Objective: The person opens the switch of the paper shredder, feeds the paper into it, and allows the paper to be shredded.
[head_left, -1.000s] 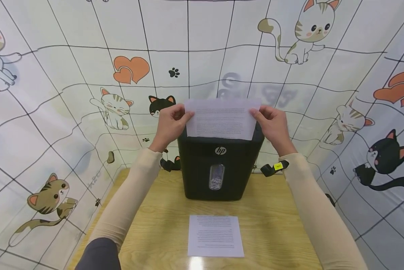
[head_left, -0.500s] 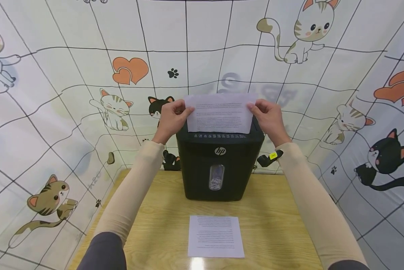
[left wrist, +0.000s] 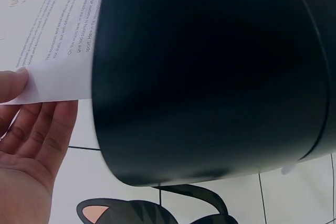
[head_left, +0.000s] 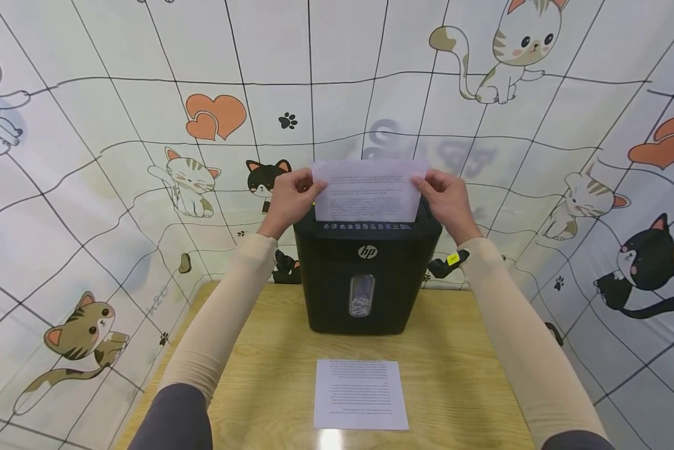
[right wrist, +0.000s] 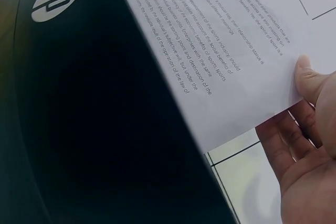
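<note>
A printed sheet of paper stands upright over the top of a black HP paper shredder. My left hand pinches its left edge between thumb and fingers, and my right hand pinches the right edge. The sheet's lower edge is right at the slot area, just behind the row of icons on the shredder's top. In the left wrist view the thumb lies on the printed face with the fingers behind. The right wrist view shows the same grip at the paper's other side.
A second printed sheet lies flat on the wooden table in front of the shredder. Paper shreds show through the shredder's window. A white cloth wall with cartoon cats surrounds the table at the back and sides.
Both hands have brought the sheet back from over the shredder's front edge to its top, so the icon row now shows. In the last half second the sheet has moved only slightly.
</note>
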